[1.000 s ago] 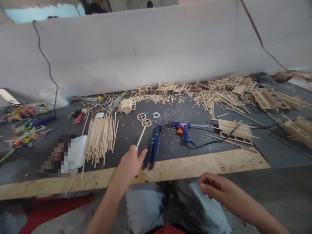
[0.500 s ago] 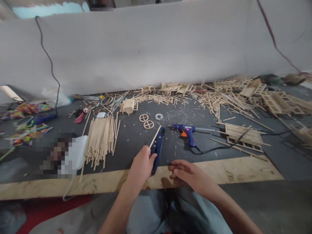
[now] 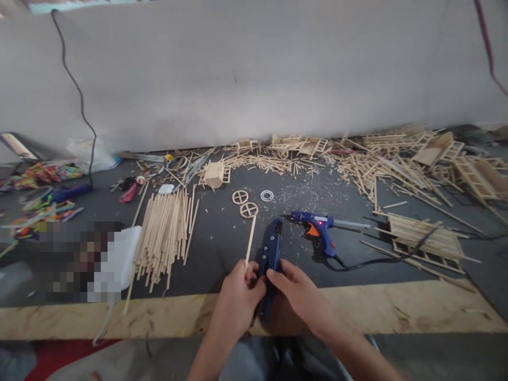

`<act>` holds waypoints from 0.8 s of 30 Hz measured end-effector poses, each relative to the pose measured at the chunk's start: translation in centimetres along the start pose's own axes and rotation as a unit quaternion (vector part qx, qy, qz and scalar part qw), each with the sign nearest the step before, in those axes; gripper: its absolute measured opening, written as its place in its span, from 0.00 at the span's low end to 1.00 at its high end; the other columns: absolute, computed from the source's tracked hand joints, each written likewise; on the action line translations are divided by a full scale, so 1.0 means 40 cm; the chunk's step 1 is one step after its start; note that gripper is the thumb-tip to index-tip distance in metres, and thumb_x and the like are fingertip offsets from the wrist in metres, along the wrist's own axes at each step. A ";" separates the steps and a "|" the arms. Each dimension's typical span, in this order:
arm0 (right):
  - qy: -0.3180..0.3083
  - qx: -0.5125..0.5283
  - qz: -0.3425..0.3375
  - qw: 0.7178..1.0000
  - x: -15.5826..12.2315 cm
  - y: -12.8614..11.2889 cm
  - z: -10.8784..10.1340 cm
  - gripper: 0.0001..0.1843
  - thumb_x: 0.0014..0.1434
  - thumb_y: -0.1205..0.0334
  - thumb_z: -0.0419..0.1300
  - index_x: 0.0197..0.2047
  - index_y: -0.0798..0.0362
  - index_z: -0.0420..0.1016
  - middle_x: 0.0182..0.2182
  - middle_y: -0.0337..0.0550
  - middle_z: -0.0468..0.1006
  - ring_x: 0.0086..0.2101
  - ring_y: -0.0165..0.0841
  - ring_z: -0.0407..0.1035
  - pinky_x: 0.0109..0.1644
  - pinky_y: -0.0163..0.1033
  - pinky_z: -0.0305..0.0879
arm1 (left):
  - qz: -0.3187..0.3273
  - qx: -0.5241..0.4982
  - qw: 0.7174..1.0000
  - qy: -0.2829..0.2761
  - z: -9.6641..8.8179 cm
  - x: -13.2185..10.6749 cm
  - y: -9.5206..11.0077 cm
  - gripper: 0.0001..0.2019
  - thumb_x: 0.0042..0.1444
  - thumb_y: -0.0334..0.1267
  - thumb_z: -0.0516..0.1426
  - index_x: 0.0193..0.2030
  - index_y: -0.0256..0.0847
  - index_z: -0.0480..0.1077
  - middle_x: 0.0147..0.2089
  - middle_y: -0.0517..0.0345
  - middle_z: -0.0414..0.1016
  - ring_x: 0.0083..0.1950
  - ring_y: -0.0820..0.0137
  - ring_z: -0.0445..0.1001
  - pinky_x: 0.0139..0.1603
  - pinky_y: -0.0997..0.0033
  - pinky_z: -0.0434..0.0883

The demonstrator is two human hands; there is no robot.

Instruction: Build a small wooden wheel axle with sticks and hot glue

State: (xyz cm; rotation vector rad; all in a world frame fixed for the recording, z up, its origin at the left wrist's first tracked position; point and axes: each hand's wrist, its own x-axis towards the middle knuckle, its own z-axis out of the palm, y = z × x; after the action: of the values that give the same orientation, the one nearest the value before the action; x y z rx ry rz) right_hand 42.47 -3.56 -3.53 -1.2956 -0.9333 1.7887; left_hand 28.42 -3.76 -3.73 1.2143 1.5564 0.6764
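Your left hand (image 3: pixel 234 301) pinches a thin wooden stick (image 3: pixel 250 241), tip toward 12 o'clock. Your right hand (image 3: pixel 296 288), off the lap a second ago, now closes on the blue cutter (image 3: pixel 270 259). Glue gun (image 3: pixel 317 230) lies at 1 o'clock.

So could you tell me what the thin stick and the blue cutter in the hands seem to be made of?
Thin stick: likely bare wood or bamboo, pale, matte, like the stick bundle. Blue cutter: probably glossy plastic or painted metal, with small rivets.
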 end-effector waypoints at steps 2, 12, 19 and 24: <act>0.022 -0.017 0.023 0.999 0.000 0.004 0.005 0.14 0.54 0.54 0.58 0.40 0.54 0.75 0.36 0.41 0.80 0.44 0.39 0.71 0.50 0.41 0.63 | 0.007 -0.078 0.997 -0.021 0.003 -0.014 -0.001 0.10 0.52 0.37 0.56 0.28 0.43 0.55 0.33 0.58 0.71 0.35 0.69 0.71 0.35 0.72 0.67; 0.126 0.028 0.028 0.991 -0.021 -0.019 -0.034 0.16 0.49 0.57 0.60 0.42 0.54 0.71 0.32 0.41 0.77 0.34 0.35 0.72 0.40 0.38 0.67 | -0.011 -0.320 0.943 -0.091 -0.002 -0.003 0.048 0.12 0.57 0.42 0.53 0.26 0.40 0.58 0.29 0.58 0.70 0.29 0.73 0.68 0.30 0.75 0.65; 0.156 -0.166 -0.004 0.974 -0.027 -0.080 -0.100 0.06 0.52 0.59 0.58 0.33 0.51 0.69 0.17 0.31 0.65 0.20 0.27 0.58 0.24 0.32 0.54 | -0.021 -0.510 0.859 -0.029 0.014 0.045 0.094 0.10 0.58 0.38 0.52 0.26 0.38 0.61 0.27 0.61 0.64 0.27 0.76 0.63 0.28 0.76 0.62; 0.118 -0.018 0.025 0.993 -0.016 -0.091 -0.105 0.13 0.51 0.54 0.59 0.35 0.54 0.70 0.18 0.34 0.68 0.20 0.27 0.61 0.24 0.33 0.57 | -0.042 -0.501 0.863 -0.053 0.039 0.045 0.102 0.09 0.59 0.40 0.53 0.30 0.39 0.63 0.22 0.65 0.58 0.22 0.77 0.59 0.24 0.76 0.58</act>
State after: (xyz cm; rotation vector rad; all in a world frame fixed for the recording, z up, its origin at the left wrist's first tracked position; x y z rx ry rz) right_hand 47.17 -1.80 -1.04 -1.5269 -0.8099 1.6194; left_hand 31.41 -0.93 -1.39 0.3725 0.9030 1.1363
